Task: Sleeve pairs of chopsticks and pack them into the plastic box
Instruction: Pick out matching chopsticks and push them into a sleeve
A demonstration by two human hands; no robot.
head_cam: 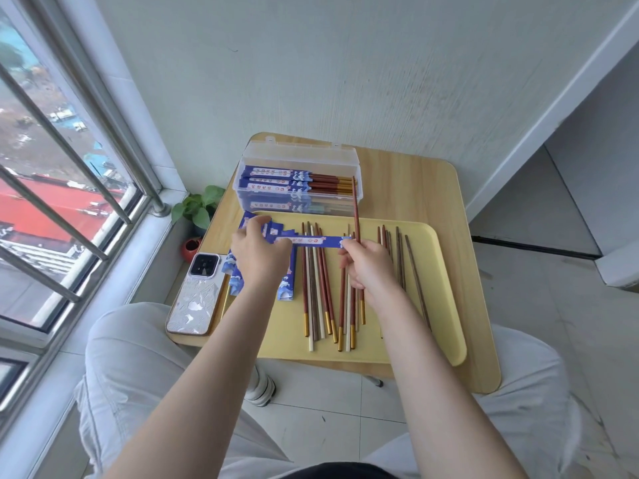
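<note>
My left hand (258, 254) pinches one end of a blue paper sleeve (313, 241) that stretches sideways above the yellow tray (439, 299). My right hand (367, 267) grips a pair of red-brown chopsticks (356, 209) with gold ends, held nearly upright; its fingers touch the sleeve's right end. Several loose chopsticks (320, 288) lie lengthwise on the tray. A pile of empty blue sleeves (285, 281) rests under my left hand. The clear plastic box (301, 174), lid open, holds several sleeved pairs at the table's far side.
A phone (195, 293) in a white case lies on the small wooden table (415, 181) at the left front. A potted plant (197, 209) and a barred window are to the left. A wall stands right behind the table; my knees are below it.
</note>
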